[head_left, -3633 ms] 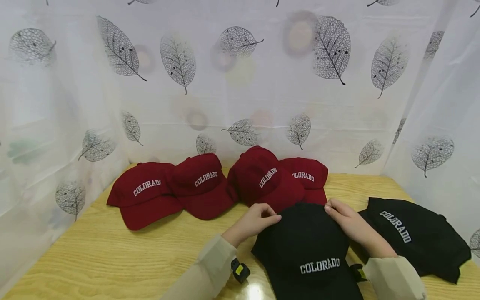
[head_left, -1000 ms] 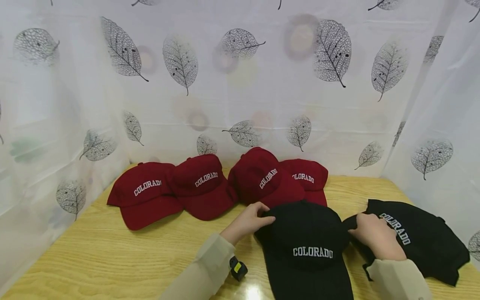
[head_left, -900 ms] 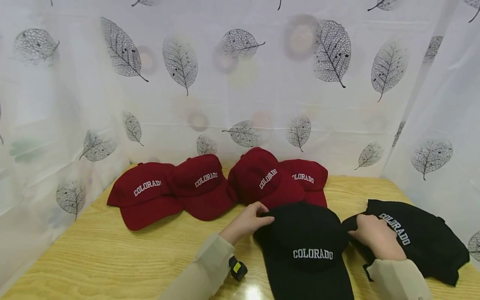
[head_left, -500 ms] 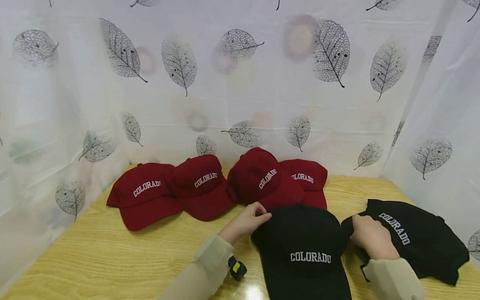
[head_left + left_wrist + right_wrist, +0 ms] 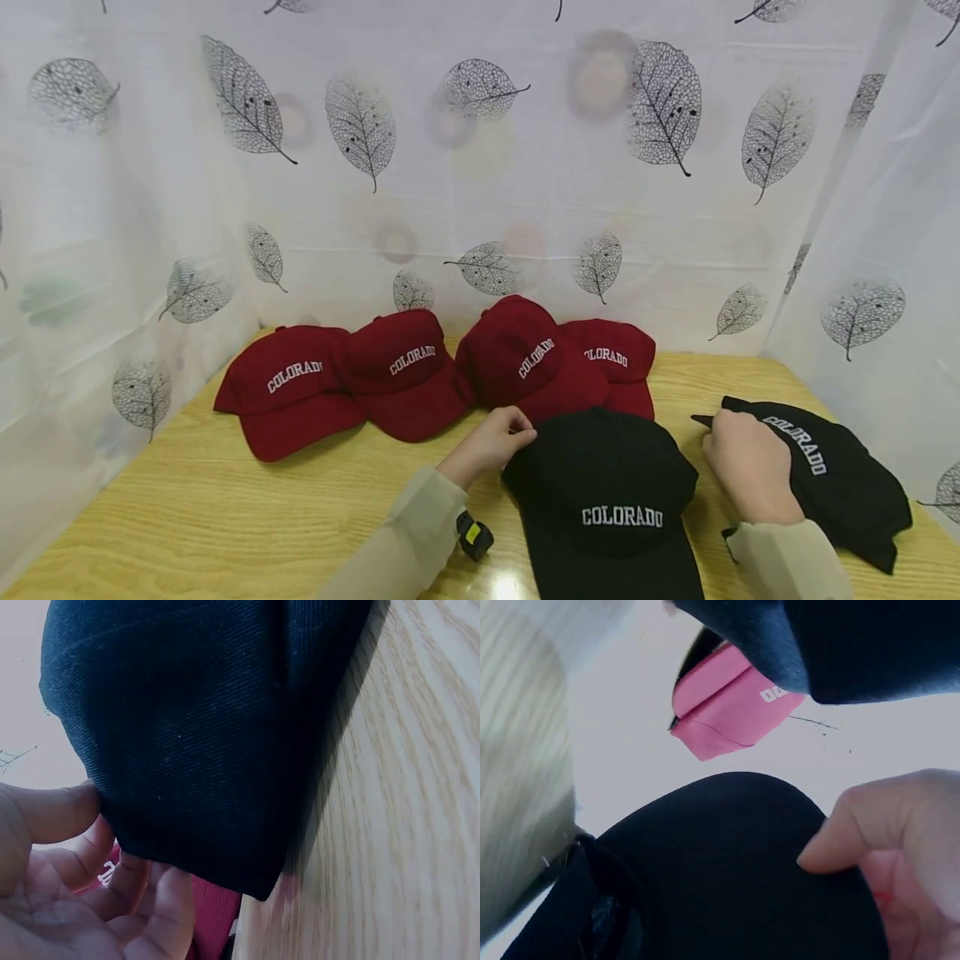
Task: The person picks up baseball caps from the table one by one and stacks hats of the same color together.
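Observation:
A black cap [image 5: 600,467] lettered COLORADO lies in front with its brim toward me. My left hand [image 5: 491,446] pinches the back edge of this cap at its left side; the left wrist view shows thumb and fingers at the dark cloth [image 5: 172,750]. To the right, my right hand [image 5: 750,467] grips the brim of a second black cap [image 5: 843,475], whose crown points right. In the right wrist view the thumb presses on the brim's face [image 5: 727,862] and the fingers are behind it. The hand hides most of that brim in the head view.
Several red COLORADO caps [image 5: 288,371] stand in a row along the back of the wooden table [image 5: 225,533], partly overlapping. A white curtain with leaf prints [image 5: 480,192] encloses the table at the back and sides.
My right hand has left the front black cap and taken the second cap's brim. That brim is now raised and tilted, and its crown has shifted a little. The left hand stays nearly in place.

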Demonstrator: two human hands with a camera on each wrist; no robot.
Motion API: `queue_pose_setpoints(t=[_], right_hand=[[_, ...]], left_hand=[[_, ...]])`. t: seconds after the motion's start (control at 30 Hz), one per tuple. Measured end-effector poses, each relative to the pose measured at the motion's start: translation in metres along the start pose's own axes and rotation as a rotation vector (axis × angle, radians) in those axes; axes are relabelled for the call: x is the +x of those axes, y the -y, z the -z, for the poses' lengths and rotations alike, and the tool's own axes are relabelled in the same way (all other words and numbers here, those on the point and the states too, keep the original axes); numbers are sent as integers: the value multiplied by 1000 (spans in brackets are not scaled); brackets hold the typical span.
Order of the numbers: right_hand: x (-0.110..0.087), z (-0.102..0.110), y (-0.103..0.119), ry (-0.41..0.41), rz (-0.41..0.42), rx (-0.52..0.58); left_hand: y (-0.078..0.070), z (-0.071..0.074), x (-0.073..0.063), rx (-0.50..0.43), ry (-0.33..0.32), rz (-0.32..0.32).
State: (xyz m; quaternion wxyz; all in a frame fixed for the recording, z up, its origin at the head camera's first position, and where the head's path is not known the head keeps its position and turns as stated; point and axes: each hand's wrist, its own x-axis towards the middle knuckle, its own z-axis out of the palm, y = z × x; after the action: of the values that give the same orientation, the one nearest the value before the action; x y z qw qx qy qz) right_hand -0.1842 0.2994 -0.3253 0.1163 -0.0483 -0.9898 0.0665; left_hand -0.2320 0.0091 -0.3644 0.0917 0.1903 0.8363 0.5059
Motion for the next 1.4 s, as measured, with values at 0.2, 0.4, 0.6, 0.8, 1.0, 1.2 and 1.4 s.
queue_pose_setpoints(t=[0.2,0.4,0.6,0.8,1.0,1.2,1.4], right_hand=[[-2,4,3,-162,33,-6],[-2,7,10,-436,129,25],[-8,16,19,-652,254,69],[-13,29,31,-805,320,136],[-23,44,43,-926,354,182],[-32,59,50,-1043,360,230],[-39,73,56,-1250,310,329]], left_hand=[[-1,0,0,14,-15,0],[0,1,1,9,-66,1],[3,3,3,-6,-153,18],[4,7,4,2,-203,24],[5,10,4,-16,-205,50],[7,10,5,-18,-189,63],[7,10,5,-30,-189,74]])
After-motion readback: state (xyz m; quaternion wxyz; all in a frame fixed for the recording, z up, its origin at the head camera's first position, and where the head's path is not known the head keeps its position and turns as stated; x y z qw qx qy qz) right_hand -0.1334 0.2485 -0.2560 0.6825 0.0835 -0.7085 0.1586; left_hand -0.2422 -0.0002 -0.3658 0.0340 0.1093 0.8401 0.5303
